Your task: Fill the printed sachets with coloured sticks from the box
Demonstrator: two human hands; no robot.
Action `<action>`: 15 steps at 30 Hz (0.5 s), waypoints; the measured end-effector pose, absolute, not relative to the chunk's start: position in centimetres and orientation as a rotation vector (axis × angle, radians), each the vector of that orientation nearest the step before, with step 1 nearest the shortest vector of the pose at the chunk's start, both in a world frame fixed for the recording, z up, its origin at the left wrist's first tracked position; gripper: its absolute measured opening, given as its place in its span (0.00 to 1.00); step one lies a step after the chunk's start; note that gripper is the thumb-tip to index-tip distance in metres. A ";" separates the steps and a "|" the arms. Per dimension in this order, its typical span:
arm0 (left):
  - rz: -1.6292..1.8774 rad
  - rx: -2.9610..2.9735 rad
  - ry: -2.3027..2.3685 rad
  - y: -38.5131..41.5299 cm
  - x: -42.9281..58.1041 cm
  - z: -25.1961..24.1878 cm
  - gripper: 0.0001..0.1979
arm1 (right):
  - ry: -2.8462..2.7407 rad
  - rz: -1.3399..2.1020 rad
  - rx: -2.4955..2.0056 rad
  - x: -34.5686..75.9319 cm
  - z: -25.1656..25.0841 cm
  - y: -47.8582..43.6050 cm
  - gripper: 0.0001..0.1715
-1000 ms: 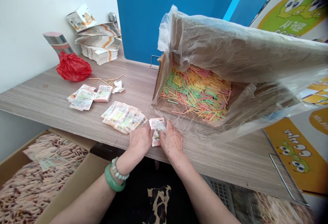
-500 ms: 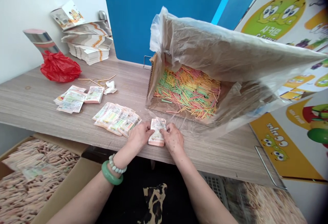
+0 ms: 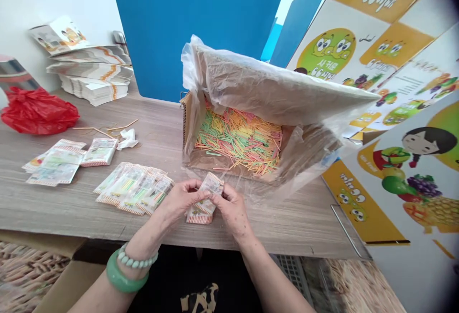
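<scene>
My left hand (image 3: 178, 202) and my right hand (image 3: 233, 211) pinch a small printed packet (image 3: 212, 184) between thumbs and fingers, tilted over the table's front part. Below it a printed packet or small stack (image 3: 199, 218) with a red-striped edge lies flat, partly hidden by my fingers. To the left of my left hand, several overlapping clear-fronted packets (image 3: 131, 188) hold coloured sticks. Just beyond my hands stands an open carton (image 3: 185, 134) lined with clear plastic (image 3: 251, 76), holding many thin pastel sticks (image 3: 240, 141).
Farther left lie more packets (image 3: 59, 162), a packet stack (image 3: 100, 151), a crumpled white tissue (image 3: 128, 138) and a red plastic bag (image 3: 38, 112). Flattened printed boxes (image 3: 93, 86) are piled at the back. Printed cartons (image 3: 380, 169) stand on the right. Below the table are filled boxes (image 3: 25, 275).
One packet has been lifted and tilted off the one lying on the table, with both hands closed on it. The view has swung to the right.
</scene>
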State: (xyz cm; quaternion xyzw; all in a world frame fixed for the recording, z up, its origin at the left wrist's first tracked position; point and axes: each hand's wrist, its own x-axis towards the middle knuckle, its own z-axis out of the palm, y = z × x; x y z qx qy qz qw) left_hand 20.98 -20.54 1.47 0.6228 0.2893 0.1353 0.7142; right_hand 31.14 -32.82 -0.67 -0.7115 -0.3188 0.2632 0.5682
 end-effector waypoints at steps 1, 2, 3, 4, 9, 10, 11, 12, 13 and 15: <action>0.269 1.265 0.614 -20.6 21.4 1.7 0.16 | -0.779 0.684 -1.623 31.5 -0.4 -32.6 0.13; 0.271 1.180 0.616 -20.6 21.6 1.9 0.16 | -0.830 0.724 -1.617 32.2 -0.1 -32.3 0.12; 0.304 1.121 0.641 -20.5 21.8 2.1 0.16 | -0.894 0.721 -1.660 33.2 0.3 -32.2 0.11; 0.348 1.079 0.668 -20.4 21.9 2.2 0.16 | -0.960 0.662 -1.757 34.5 0.7 -32.0 0.08; 0.382 1.009 0.708 -19.9 21.9 2.3 0.20 | -1.028 -0.042 -2.571 42.5 2.5 -29.7 0.13; 0.363 1.008 0.693 -20.0 21.9 2.3 0.20 | -1.025 -0.095 -2.670 43.6 2.5 -28.9 0.15; 0.346 1.010 0.674 -20.1 21.9 2.3 0.21 | -1.019 -0.113 -2.716 44.4 2.4 -28.0 0.17; 0.330 1.014 0.659 -20.2 21.9 2.4 0.21 | -1.011 -0.119 -2.735 45.0 2.3 -27.2 0.18; 0.319 1.022 0.656 -20.3 21.9 2.3 0.22 | -1.002 -0.112 -2.738 45.3 2.0 -26.4 0.19; 0.305 1.044 0.688 -20.0 21.7 2.1 0.22 | -0.999 -0.073 -2.727 45.6 1.4 -25.0 0.18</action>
